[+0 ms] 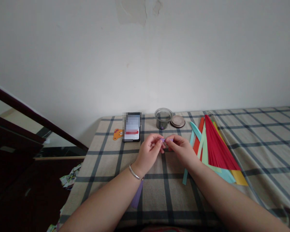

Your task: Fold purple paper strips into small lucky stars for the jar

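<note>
Between my two hands is a small purple paper strip (169, 140), pinched from both sides above the checked cloth. My left hand (151, 148), with a silver bangle at the wrist, closes thumb and fingers on the strip's left part. From the other side, my right hand (181, 148) pinches its right part. Under my left forearm lies a bundle of purple paper strips (137, 196), partly hidden. Just beyond my hands stands a clear plastic cup (163, 118) with something small and purple at its bottom.
A round lid (178, 120) lies beside the cup. A phone (131, 127) leans upright near an orange bear cutout (117, 134). Fanned red paper strips (218, 148) lie at the right with blue, green, orange and yellow ones. The wall (145, 64) rises behind the table.
</note>
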### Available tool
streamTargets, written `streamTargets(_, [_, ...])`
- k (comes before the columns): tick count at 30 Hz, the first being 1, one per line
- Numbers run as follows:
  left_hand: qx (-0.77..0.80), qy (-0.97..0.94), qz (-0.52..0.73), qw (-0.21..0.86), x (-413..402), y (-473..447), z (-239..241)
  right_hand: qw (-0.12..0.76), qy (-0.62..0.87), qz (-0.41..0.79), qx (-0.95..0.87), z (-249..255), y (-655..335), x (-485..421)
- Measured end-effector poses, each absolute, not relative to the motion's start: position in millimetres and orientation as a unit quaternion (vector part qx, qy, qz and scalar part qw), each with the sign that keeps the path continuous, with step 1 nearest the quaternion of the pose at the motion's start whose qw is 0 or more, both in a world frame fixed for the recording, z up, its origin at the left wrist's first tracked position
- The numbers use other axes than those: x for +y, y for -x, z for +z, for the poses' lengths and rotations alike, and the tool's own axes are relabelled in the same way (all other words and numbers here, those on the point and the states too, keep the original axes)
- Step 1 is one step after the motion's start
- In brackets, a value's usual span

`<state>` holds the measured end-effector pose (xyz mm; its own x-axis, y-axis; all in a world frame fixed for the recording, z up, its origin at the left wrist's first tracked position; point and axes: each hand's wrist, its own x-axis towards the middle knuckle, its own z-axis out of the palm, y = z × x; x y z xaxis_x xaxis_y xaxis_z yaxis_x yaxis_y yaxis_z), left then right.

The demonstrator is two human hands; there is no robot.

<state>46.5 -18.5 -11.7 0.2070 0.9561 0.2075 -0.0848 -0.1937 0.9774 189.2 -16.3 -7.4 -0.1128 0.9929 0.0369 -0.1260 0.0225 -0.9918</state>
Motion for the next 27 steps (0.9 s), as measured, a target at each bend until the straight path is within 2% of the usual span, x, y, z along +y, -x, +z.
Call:
streamTargets(13, [0.333,-0.543,0.520,0.569,-17.4,-46.5,-9.0,0.506,0.421,0.583,-0.477,-8.0,-189.2,-14.3])
streamTargets(27, [0.338,-0.584,0.489,0.553,-13.6,-44.8,-13.0,0.503,0.394,0.589,-0.494,-10.6,-188.8,-14.1])
